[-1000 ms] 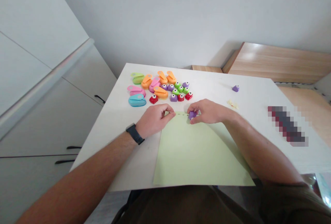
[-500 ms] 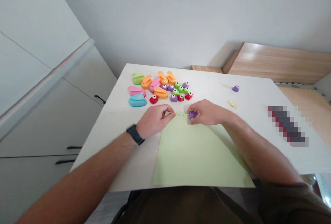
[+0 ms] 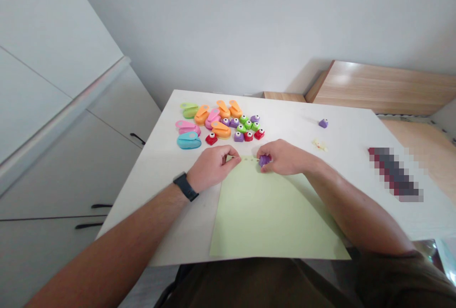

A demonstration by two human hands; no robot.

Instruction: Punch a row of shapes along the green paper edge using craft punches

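Observation:
A pale green paper sheet (image 3: 270,208) lies on the white table (image 3: 167,165) in front of me, with a few small punched holes along its far edge. My right hand (image 3: 285,157) is closed round a small purple paper punch (image 3: 264,160) set on that far edge. My left hand (image 3: 213,165) pinches the sheet's far left corner, fingers curled. A dark watch sits on my left wrist.
A cluster of coloured paper punches (image 3: 221,125) lies at the table's far left: large orange, pink, green and blue ones, small red, green and purple ones. A lone purple punch (image 3: 323,123) and pale paper scraps (image 3: 319,144) lie to the right. White cabinets stand left, a wooden surface behind.
Both hands stay on the sheet's far edge; the view has tipped slightly, otherwise nothing has visibly moved.

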